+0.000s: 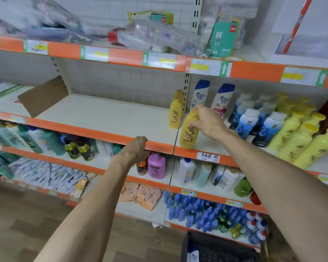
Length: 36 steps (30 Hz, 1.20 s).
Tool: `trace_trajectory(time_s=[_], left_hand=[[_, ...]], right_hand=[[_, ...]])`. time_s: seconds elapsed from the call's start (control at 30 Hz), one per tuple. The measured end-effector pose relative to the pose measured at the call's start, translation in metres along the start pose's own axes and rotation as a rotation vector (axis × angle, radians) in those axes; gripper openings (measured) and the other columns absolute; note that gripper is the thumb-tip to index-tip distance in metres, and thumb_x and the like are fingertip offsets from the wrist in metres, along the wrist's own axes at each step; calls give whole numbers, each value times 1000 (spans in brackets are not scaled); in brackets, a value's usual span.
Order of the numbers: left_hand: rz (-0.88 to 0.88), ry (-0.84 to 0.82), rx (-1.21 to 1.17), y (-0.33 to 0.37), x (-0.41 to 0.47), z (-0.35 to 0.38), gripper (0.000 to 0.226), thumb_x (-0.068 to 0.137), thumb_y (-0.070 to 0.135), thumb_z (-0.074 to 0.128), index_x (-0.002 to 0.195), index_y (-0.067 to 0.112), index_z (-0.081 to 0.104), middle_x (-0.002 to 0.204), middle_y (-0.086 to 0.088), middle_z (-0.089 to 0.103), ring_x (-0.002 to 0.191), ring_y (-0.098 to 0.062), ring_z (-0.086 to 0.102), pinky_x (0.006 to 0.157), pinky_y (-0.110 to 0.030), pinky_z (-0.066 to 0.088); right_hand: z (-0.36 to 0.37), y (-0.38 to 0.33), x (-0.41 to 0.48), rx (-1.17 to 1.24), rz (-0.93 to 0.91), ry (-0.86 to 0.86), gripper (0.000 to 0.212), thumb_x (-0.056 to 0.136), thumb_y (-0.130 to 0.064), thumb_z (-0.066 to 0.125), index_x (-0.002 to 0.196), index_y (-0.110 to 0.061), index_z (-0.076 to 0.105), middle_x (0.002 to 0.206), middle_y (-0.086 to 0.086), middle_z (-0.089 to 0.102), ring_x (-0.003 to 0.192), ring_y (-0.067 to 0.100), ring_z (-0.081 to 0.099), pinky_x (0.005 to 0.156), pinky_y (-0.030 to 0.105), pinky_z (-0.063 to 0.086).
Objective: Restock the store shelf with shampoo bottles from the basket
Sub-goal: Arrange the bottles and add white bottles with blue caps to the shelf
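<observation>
So the right hand has its grip wrapped round the top of a yellow shampoo bottle, fingers and thumb curled just under the cap. The bottle's base looks to be down on the shelf, close to the front edge, and it leans a little. Grabbing it high like that makes sense: the base stays free to slide and the label faces out. A matching yellow bottle stands just behind and to its left, so this is probably the front spot of that row, with the white blue-capped bottles further back.

That arm is stretched well forward, wrist bent down over the bottle. The left hand is lower and to the left, fingers curled onto the shelf's orange front lip, holding no bottle. It looks like it's there for steadying. The fingertips are hidden, so how tight that grip is can't be told.

The basket sits on the floor below, with at least one white bottle left in it, so the restock isn't finished.
</observation>
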<state>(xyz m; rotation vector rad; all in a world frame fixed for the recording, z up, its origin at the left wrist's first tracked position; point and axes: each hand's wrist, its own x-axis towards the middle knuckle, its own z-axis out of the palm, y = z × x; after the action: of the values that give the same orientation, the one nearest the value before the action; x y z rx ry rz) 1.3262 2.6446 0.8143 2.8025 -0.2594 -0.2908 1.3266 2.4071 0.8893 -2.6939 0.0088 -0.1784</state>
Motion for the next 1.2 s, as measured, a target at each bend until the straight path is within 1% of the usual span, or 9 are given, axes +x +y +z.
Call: trace_trajectory(time_s=[0.17,0.23,0.3,0.5,0.6,0.8,0.97,1.1,1.2], left_hand=[[64,118,82,14,35,-6,83,88,23,60,152,10,9,159,-10,14,147,-27,12,119,-48,18],[30,103,140,14,47,-10,90,89,30,60,152,11,-2,161,-6,0,149,-25,-2,120,-50,10],[-1,55,179,13,61,-14,93,90,35,58,152,11,-7,162,-5,-6,149,-23,-7,120,-50,7],[35,-25,160,16,95,-5,85,92,31,55,153,11,-1,162,-4,-2,149,-23,-5,120,-50,8],[30,-48,151,15,104,-1,83,92,29,55,153,13,2,162,-4,0,149,-24,-3,119,-51,9],[0,-17,146,-2,115,-6,78,90,27,57,151,12,12,160,-5,9,148,-24,6,119,-51,15],[-17,-41,146,-13,115,-6,76,89,28,59,150,12,17,159,-6,11,147,-25,9,118,-50,17],[4,-48,137,-18,112,-4,75,89,27,59,150,12,19,158,-7,12,146,-26,11,118,-48,19],[-7,-53,139,-23,110,-6,73,89,27,58,149,11,20,158,-7,11,147,-25,10,118,-48,18]], right_hand=[[18,1,26,-15,36,10,44,86,-21,72,122,-11,48,99,9,64,86,28,61,70,35,46],[22,4,37,2,51,11,43,87,-21,72,122,-11,49,101,9,64,88,29,62,71,36,49],[25,7,50,38,57,20,42,86,-22,72,120,-12,50,100,9,66,90,29,64,76,39,53],[38,13,88,92,44,-3,47,86,-23,72,126,-13,49,102,9,66,92,27,63,78,39,53],[49,11,98,100,49,-28,50,84,-23,74,127,-13,49,106,10,66,94,29,64,82,44,54],[65,2,108,110,12,-79,54,82,-27,75,127,-13,49,109,12,66,98,33,63,84,48,54],[72,-3,107,65,2,-95,52,83,-25,75,126,-13,49,108,12,66,94,31,65,82,46,55],[75,-6,109,80,43,-80,52,82,-24,75,127,-15,49,109,12,66,96,32,65,84,47,54],[76,-8,111,72,64,-85,54,84,-23,74,129,-12,47,111,12,64,100,32,64,86,45,53]])
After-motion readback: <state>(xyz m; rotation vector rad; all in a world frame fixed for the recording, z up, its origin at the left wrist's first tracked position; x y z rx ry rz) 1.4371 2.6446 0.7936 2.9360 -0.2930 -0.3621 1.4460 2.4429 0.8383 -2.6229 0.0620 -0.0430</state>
